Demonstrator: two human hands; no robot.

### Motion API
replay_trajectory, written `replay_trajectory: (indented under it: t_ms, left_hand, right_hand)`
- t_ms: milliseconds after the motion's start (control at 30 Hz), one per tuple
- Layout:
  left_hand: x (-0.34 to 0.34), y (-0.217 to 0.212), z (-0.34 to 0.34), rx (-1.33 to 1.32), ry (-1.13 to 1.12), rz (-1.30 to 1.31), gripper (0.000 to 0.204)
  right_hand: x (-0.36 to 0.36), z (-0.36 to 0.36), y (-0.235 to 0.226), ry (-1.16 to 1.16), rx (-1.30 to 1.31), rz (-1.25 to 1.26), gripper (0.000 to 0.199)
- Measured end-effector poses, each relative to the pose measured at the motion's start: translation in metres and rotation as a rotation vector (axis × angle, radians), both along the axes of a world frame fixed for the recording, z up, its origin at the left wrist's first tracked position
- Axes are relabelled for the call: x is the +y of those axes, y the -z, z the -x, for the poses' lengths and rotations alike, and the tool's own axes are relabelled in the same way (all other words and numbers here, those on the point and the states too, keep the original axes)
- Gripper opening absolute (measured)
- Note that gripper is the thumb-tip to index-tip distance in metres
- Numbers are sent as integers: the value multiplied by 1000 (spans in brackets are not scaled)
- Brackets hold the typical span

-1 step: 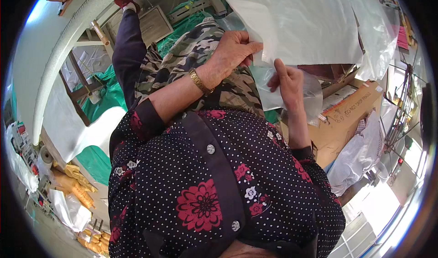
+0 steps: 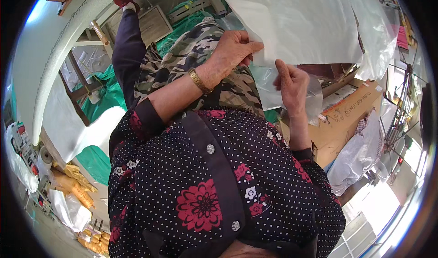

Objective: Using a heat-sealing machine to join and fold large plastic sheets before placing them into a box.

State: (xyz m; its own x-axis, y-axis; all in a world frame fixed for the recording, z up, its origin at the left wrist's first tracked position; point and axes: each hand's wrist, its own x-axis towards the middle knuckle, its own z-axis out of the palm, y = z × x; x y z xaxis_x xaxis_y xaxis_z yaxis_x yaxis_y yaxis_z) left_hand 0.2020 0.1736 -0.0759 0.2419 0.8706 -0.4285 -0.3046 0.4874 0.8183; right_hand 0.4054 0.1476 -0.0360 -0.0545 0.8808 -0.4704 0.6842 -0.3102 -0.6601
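Note:
A large white translucent plastic sheet [image 2: 301,20] hangs in front of me. My left hand [image 2: 233,51], with a gold watch [image 2: 200,81] on its wrist, pinches the sheet's lower left edge between thumb and fingers. My right hand [image 2: 292,85] is just below and to the right. It grips a clearer piece of plastic film [image 2: 267,82] that hangs under the sheet, with the thumb pointing up. Both forearms rise from my dark dotted, flowered shirt [image 2: 205,180] over my camouflage trousers [image 2: 196,52].
An open cardboard box [image 2: 351,114] stands at my right with white plastic bags [image 2: 360,153] beside it. A green tarpaulin [image 2: 102,100], a wooden frame [image 2: 77,82] and a wooden crate [image 2: 153,25] lie on the left. Yellow rolls [image 2: 73,185] sit at lower left.

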Motion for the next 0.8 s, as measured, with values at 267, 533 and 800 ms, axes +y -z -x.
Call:
replay_trajectory:
  t_ms: [267, 533, 800]
  left_hand:
    - [-2, 8, 3, 40, 12, -45, 17]
    - [-19, 42, 80, 438, 155, -195, 27]
    - [-47, 106, 141, 408, 33, 28, 24]
  right_hand:
    - [18, 47, 4, -281, -94, -910, 11]
    - [23, 41, 22, 34, 320, -679, 3]
    - [31, 58, 27, 32, 411, -643, 4]
